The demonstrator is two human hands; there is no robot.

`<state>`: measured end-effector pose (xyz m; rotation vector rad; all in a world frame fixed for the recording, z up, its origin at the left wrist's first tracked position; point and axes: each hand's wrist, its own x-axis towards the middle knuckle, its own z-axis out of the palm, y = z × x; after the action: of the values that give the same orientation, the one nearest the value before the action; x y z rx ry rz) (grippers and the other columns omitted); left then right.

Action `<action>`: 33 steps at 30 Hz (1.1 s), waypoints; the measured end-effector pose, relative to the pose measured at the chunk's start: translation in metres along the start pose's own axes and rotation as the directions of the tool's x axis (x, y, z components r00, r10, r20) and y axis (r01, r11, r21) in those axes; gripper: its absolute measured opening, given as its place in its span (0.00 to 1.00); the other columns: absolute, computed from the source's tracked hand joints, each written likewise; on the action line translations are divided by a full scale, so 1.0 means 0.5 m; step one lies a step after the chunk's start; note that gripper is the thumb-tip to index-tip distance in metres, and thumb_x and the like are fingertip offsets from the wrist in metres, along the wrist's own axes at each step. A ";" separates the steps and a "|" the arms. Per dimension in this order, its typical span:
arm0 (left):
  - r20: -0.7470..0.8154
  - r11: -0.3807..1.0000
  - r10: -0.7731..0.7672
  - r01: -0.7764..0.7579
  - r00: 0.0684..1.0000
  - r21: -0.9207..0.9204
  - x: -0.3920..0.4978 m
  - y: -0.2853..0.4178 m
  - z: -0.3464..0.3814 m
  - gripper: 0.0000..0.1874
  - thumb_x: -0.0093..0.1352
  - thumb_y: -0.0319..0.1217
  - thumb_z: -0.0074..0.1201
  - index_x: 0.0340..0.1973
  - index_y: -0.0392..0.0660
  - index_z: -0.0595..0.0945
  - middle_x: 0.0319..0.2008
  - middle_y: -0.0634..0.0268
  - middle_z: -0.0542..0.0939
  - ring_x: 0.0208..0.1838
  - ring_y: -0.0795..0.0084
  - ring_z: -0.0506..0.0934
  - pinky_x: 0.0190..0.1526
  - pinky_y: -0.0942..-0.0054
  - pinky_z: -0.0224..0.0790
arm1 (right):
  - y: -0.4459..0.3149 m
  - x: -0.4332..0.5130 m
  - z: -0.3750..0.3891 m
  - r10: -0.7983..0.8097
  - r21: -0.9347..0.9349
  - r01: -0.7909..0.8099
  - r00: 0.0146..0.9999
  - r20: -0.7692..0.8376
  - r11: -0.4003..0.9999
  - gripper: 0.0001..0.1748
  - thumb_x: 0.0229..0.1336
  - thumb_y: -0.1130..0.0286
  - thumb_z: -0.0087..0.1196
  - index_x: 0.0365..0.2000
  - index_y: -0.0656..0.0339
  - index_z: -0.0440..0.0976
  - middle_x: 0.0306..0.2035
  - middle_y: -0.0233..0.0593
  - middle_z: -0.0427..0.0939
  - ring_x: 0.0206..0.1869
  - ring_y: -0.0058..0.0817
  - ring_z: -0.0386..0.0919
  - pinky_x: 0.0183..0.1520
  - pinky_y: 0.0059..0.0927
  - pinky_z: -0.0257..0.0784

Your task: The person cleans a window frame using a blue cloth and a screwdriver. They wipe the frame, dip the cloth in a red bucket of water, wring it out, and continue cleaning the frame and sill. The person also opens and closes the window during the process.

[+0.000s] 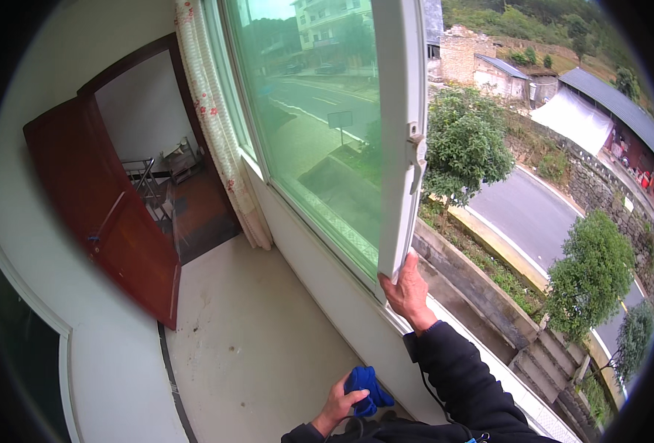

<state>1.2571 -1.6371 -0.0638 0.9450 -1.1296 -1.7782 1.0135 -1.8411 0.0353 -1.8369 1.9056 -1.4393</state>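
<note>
My right hand grips the lower end of the white frame of a sliding window sash. Green-tinted glass fills the sash to the left of that frame. A metal window latch sits on the frame well above my fingers. Low in the view, close to my body, my left hand holds a bunched blue cloth. The thumb lies across the cloth, and some of the fingers are hidden behind it.
The window opening on the right looks down on a road, trees and concrete steps. A floral curtain hangs left of the glass. A reddish-brown door stands ajar. A cable hangs by my right sleeve.
</note>
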 end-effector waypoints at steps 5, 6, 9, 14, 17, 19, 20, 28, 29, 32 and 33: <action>0.011 1.000 -0.012 0.011 1.000 0.029 -0.002 0.026 0.040 0.32 0.72 0.35 0.68 0.69 0.33 0.80 0.57 0.62 0.87 0.58 0.72 0.84 0.65 0.67 0.76 | -0.006 -0.005 -0.030 0.029 -0.001 -0.029 0.995 0.098 1.000 0.53 0.66 0.60 0.68 0.79 0.63 0.46 0.64 0.66 0.76 0.56 0.70 0.83 0.55 0.63 0.80; 0.012 0.999 -0.024 0.023 1.000 0.027 -0.002 0.028 0.050 0.32 0.72 0.35 0.68 0.69 0.33 0.80 0.57 0.62 0.87 0.58 0.71 0.84 0.65 0.67 0.76 | -0.008 -0.005 -0.046 -0.011 -0.045 0.016 0.995 0.101 0.999 0.51 0.66 0.60 0.67 0.77 0.63 0.48 0.65 0.67 0.76 0.56 0.70 0.82 0.56 0.64 0.79; 0.016 0.997 -0.017 0.016 1.000 0.081 0.008 0.031 0.063 0.32 0.72 0.36 0.68 0.68 0.33 0.81 0.58 0.61 0.87 0.58 0.70 0.84 0.65 0.67 0.76 | -0.015 -0.030 -0.108 0.038 -0.143 -0.006 0.973 0.228 0.990 0.36 0.67 0.60 0.64 0.67 0.66 0.66 0.55 0.65 0.83 0.52 0.68 0.85 0.56 0.64 0.79; 0.062 0.997 0.000 -0.005 0.998 0.079 0.045 0.019 0.084 0.33 0.71 0.36 0.65 0.69 0.34 0.79 0.59 0.57 0.86 0.61 0.68 0.84 0.66 0.65 0.76 | 0.001 -0.172 -0.223 0.081 -0.055 -0.061 0.854 0.514 0.997 0.27 0.68 0.54 0.65 0.56 0.65 0.80 0.42 0.53 0.90 0.48 0.58 0.88 0.51 0.57 0.82; 0.129 0.994 0.025 -0.011 0.991 -0.105 0.078 0.024 0.117 0.34 0.70 0.35 0.61 0.70 0.35 0.76 0.60 0.53 0.85 0.63 0.62 0.83 0.68 0.60 0.77 | 0.018 -0.255 -0.281 0.030 0.040 -0.079 0.728 0.685 0.996 0.31 0.72 0.49 0.64 0.61 0.64 0.78 0.44 0.53 0.91 0.49 0.57 0.89 0.52 0.54 0.83; 0.180 0.973 0.017 0.025 0.984 -0.228 0.091 0.030 0.140 0.35 0.69 0.35 0.58 0.71 0.36 0.74 0.61 0.51 0.83 0.64 0.58 0.83 0.69 0.57 0.78 | 0.027 -0.301 -0.300 0.105 0.062 -0.258 0.587 0.803 0.964 0.36 0.75 0.44 0.61 0.65 0.65 0.74 0.46 0.59 0.90 0.50 0.61 0.88 0.55 0.54 0.82; 0.191 0.968 0.020 0.029 0.981 -0.249 0.099 0.032 0.152 0.36 0.67 0.37 0.57 0.71 0.38 0.73 0.62 0.50 0.83 0.65 0.53 0.83 0.71 0.52 0.77 | 0.033 -0.321 -0.308 0.089 0.108 -0.280 0.607 0.790 0.954 0.39 0.76 0.41 0.59 0.67 0.66 0.71 0.46 0.62 0.89 0.51 0.62 0.88 0.56 0.54 0.82; 0.276 0.988 -0.089 0.119 0.957 -0.096 0.129 -0.001 0.245 0.42 0.64 0.38 0.57 0.75 0.39 0.71 0.64 0.53 0.80 0.68 0.55 0.81 0.73 0.54 0.75 | 0.085 -0.432 -0.338 0.222 0.143 -0.416 0.711 0.668 0.898 0.39 0.67 0.56 0.58 0.69 0.69 0.61 0.30 0.61 0.85 0.35 0.64 0.85 0.39 0.58 0.79; 0.330 0.996 -0.072 0.085 0.941 -0.023 0.132 -0.005 0.254 0.42 0.65 0.38 0.57 0.76 0.39 0.70 0.64 0.54 0.80 0.67 0.56 0.81 0.72 0.55 0.75 | 0.088 -0.447 -0.345 0.228 0.149 -0.414 0.727 0.648 0.898 0.35 0.67 0.58 0.57 0.66 0.69 0.62 0.31 0.62 0.85 0.35 0.64 0.85 0.40 0.58 0.80; 0.380 0.980 -0.077 -0.001 0.922 0.200 0.139 -0.006 0.262 0.52 0.65 0.48 0.79 0.77 0.38 0.69 0.62 0.60 0.80 0.63 0.64 0.81 0.67 0.62 0.76 | 0.084 -0.486 -0.359 0.242 0.239 -0.390 0.845 0.477 0.889 0.27 0.65 0.59 0.60 0.52 0.72 0.67 0.31 0.65 0.84 0.36 0.66 0.85 0.42 0.60 0.80; 0.397 0.963 -0.069 -0.042 0.915 0.265 0.143 -0.006 0.263 0.56 0.64 0.51 0.84 0.77 0.38 0.69 0.62 0.61 0.79 0.63 0.65 0.81 0.66 0.63 0.77 | 0.078 -0.495 -0.361 0.260 0.204 -0.372 0.866 0.428 0.905 0.27 0.65 0.58 0.60 0.52 0.72 0.68 0.31 0.65 0.84 0.37 0.66 0.85 0.43 0.60 0.80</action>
<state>1.1114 -1.6577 -0.0365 0.7529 -1.6641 -1.9170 0.9286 -1.5489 -0.0179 -1.4566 1.6134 -1.0681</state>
